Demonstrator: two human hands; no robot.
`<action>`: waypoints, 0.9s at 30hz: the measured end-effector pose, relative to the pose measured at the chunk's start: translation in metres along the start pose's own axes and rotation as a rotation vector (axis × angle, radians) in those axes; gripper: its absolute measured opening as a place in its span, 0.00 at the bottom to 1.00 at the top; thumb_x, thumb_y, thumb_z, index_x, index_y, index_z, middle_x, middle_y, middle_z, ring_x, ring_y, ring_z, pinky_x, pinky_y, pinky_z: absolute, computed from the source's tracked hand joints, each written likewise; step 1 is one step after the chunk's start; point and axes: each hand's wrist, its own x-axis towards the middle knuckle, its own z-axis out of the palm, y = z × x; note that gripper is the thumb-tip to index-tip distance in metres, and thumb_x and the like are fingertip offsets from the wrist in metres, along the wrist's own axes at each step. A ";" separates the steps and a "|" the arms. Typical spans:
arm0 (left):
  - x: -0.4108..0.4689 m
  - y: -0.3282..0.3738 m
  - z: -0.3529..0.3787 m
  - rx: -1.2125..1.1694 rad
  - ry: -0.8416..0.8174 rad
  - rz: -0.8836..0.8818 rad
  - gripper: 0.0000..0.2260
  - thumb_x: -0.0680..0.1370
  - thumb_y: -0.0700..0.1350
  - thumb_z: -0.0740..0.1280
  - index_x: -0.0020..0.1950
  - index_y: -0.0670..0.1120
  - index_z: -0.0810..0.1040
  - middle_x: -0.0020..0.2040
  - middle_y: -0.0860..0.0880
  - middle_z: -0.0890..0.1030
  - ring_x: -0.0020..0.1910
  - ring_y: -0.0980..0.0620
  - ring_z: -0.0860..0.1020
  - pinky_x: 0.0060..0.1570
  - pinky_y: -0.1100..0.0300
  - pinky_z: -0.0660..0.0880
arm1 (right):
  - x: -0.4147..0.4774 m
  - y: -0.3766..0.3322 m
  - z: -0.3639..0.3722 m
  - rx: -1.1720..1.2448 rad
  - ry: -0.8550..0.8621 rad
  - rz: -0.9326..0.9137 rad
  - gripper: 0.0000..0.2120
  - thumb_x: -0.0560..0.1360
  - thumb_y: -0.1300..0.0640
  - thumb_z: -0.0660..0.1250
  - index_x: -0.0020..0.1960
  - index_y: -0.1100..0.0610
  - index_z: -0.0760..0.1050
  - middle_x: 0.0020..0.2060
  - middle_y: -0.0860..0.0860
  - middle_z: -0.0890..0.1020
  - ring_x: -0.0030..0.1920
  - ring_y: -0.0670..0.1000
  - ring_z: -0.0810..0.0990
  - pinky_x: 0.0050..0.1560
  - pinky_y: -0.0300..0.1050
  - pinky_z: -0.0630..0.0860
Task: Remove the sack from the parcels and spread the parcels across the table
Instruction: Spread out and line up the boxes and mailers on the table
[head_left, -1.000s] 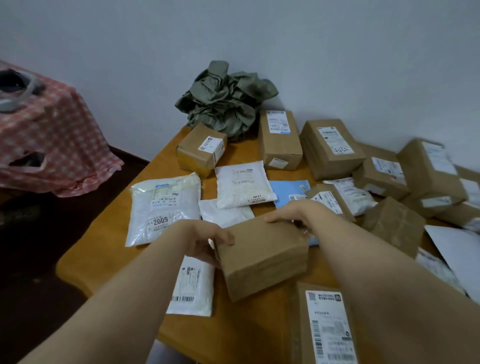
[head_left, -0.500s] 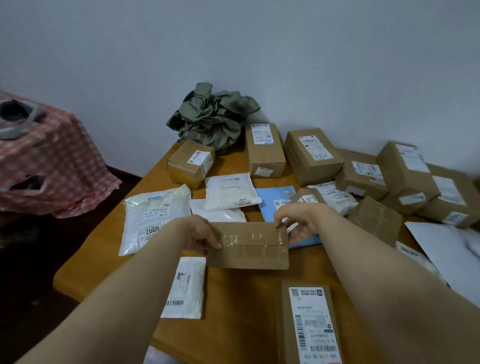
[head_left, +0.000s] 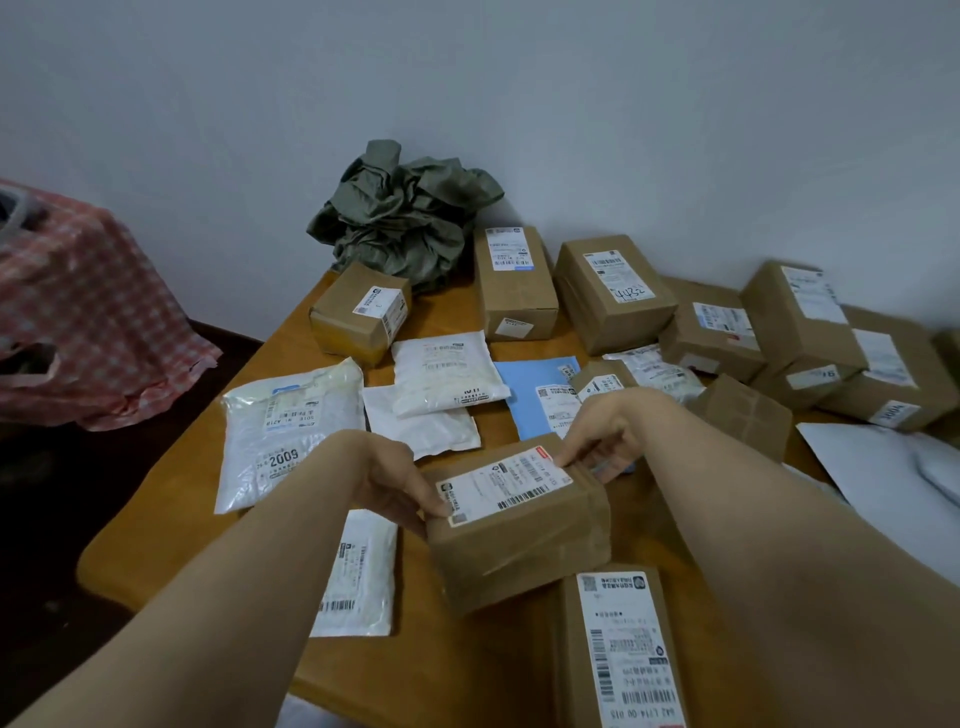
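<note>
Both my hands hold a brown cardboard parcel (head_left: 524, 540) over the near middle of the wooden table (head_left: 171, 519), its white label facing up. My left hand (head_left: 395, 483) grips its left end and my right hand (head_left: 597, 441) grips its far right corner. The crumpled grey-green sack (head_left: 405, 218) lies against the wall at the table's far end, apart from the parcels. Brown boxes (head_left: 613, 291) line the back and right. White padded bags (head_left: 291, 421) and a blue envelope (head_left: 535, 389) lie flat in the middle.
A labelled brown box (head_left: 623, 649) sits at the near edge, just right of the held parcel. A white bag (head_left: 358, 571) lies below my left hand. White sheets (head_left: 883, 467) lie at the right. A red checked cloth (head_left: 88, 312) covers something left of the table.
I have turned the parcel over in both hands: first a plain face showed, then a taped side, and now the labelled face is up. The view has tilted slightly.
</note>
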 end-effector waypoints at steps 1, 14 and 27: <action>-0.002 0.004 0.000 -0.011 -0.055 0.022 0.16 0.70 0.32 0.71 0.56 0.37 0.76 0.50 0.44 0.84 0.53 0.46 0.81 0.50 0.54 0.81 | -0.001 -0.002 -0.004 0.005 0.009 -0.011 0.19 0.67 0.69 0.75 0.56 0.63 0.76 0.51 0.57 0.83 0.52 0.53 0.81 0.48 0.52 0.82; 0.045 0.022 -0.030 0.187 0.975 0.297 0.07 0.75 0.40 0.66 0.52 0.43 0.79 0.56 0.42 0.79 0.55 0.44 0.78 0.52 0.52 0.77 | 0.039 -0.052 0.020 -0.546 0.817 -0.720 0.13 0.75 0.56 0.65 0.59 0.50 0.78 0.58 0.51 0.78 0.60 0.54 0.74 0.61 0.52 0.72; 0.071 -0.061 -0.116 0.509 1.027 -0.024 0.39 0.71 0.50 0.71 0.75 0.55 0.50 0.75 0.41 0.47 0.73 0.36 0.51 0.70 0.39 0.59 | 0.115 -0.107 0.170 -1.472 0.682 -0.641 0.27 0.77 0.59 0.62 0.73 0.64 0.58 0.71 0.67 0.61 0.70 0.66 0.62 0.67 0.63 0.61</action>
